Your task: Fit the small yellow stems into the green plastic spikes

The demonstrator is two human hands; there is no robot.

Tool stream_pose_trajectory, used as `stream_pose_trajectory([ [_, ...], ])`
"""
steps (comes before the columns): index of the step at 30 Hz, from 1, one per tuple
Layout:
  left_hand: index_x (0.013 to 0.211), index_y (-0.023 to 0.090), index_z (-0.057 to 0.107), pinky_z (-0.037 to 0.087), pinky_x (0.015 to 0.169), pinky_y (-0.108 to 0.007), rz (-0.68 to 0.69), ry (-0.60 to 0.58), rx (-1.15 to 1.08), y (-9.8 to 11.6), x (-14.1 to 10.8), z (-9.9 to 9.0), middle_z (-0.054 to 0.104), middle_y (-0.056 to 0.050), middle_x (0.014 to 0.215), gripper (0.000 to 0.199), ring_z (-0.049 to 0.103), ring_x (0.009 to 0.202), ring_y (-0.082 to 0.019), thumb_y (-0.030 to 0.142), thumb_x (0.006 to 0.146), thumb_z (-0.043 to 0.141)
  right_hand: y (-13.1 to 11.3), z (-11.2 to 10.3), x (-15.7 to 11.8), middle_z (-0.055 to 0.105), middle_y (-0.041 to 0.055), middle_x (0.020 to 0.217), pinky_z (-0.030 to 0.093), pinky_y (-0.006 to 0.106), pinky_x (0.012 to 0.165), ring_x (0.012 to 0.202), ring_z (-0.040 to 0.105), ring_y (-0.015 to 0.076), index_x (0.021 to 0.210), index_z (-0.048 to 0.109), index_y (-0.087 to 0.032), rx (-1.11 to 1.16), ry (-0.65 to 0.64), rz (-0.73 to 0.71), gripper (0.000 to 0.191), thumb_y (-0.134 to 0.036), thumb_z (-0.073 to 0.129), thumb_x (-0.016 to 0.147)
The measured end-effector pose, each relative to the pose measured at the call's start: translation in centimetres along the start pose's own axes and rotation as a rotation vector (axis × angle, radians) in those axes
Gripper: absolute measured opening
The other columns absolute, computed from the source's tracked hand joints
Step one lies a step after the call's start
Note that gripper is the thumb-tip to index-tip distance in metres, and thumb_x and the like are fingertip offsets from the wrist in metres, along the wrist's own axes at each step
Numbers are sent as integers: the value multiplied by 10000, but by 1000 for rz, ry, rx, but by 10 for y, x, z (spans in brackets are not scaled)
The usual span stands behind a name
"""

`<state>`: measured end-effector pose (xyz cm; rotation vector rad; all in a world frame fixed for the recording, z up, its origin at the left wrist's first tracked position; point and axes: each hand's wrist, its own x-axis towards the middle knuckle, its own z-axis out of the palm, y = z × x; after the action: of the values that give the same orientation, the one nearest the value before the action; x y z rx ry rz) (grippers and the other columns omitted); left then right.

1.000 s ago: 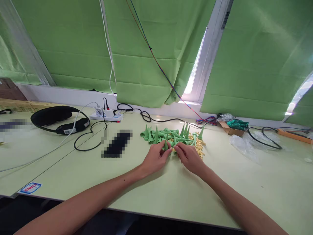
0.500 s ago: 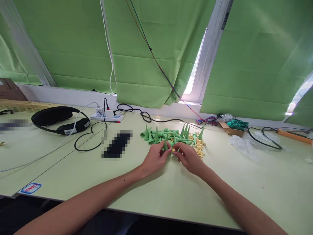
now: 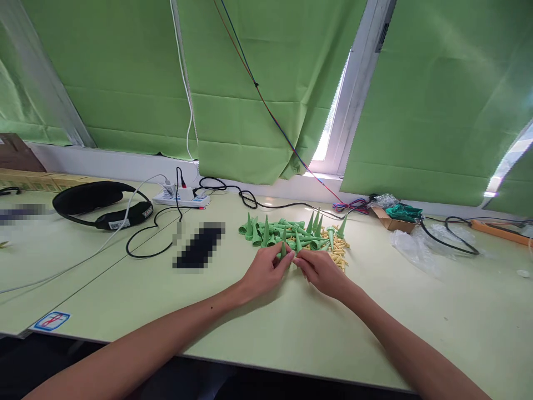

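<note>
Green plastic cones (image 3: 266,230), some upright and others lying down, are heaped on the pale table. Small yellow pieces (image 3: 339,258) lie loose along the heap's right side. In front of the heap, my left hand (image 3: 268,270) is closed on a green cone (image 3: 283,249), its tip pointing up. My right hand (image 3: 320,272) meets it from the right, thumb and fingers pinched together. Whatever sits between those right fingertips is too small and hidden to make out.
A black headband-like device (image 3: 102,205), a power strip (image 3: 182,198) and cables lie to the left, with a pixelated dark item (image 3: 200,246) nearer. Toward the right are a small cardboard box (image 3: 392,220), clear plastic bags (image 3: 414,249) and an orange object (image 3: 502,232).
My right fingertips have closed further and moved slightly toward my left hand. The small yellow piece seen between them before is now hidden.
</note>
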<state>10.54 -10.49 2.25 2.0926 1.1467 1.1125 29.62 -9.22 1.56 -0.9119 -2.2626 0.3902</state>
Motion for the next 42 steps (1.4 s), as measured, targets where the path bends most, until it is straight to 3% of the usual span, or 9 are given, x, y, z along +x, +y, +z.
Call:
stream_pose_trajectory([
  [8, 781, 173, 579, 306, 510, -236, 3, 33, 5, 1, 1, 0, 526, 40, 635, 302, 402, 524, -91, 397, 952, 474, -2, 2, -1, 464, -35, 569, 294, 251, 542, 519, 411, 113, 670, 401, -205, -48, -12, 64, 375, -353, 394, 1014],
  [13, 806, 180, 570, 315, 522, -231, -26, 86, -19, 3, 1, -1, 519, 41, 657, 301, 393, 534, -90, 404, 967, 449, -2, 5, 0, 605, -11, 761, 391, 241, 579, 622, 523, 128, 943, 525, -217, 32, 78, 61, 92, -307, 545, 947],
  [17, 819, 181, 571, 310, 517, -234, -30, 93, -13, 4, 2, -1, 512, 37, 659, 299, 387, 531, -95, 409, 967, 446, 0, 5, 0, 621, 14, 854, 422, 239, 598, 678, 550, 133, 914, 526, -216, 53, 112, 37, 44, -246, 537, 944],
  [36, 777, 175, 565, 308, 514, -235, -19, 43, 5, 3, 1, -1, 528, 33, 629, 313, 408, 525, -100, 412, 955, 465, 0, 4, 0, 411, -30, 595, 273, 261, 544, 562, 382, 122, 640, 377, -202, -65, 51, -20, 383, -318, 428, 1002],
  [38, 780, 176, 565, 310, 513, -235, -25, 39, 6, 3, 1, -1, 531, 32, 631, 315, 411, 525, -102, 417, 955, 463, -1, 4, 0, 445, -29, 600, 288, 258, 545, 562, 406, 125, 677, 424, -205, -59, 47, 3, 345, -328, 433, 999],
  [42, 777, 179, 561, 326, 520, -236, -31, 48, -7, 3, 1, -2, 538, 30, 643, 329, 425, 538, -106, 427, 960, 446, -2, 4, 0, 583, -11, 724, 368, 249, 553, 599, 506, 137, 931, 508, -218, 42, 55, 68, 94, -307, 503, 961],
])
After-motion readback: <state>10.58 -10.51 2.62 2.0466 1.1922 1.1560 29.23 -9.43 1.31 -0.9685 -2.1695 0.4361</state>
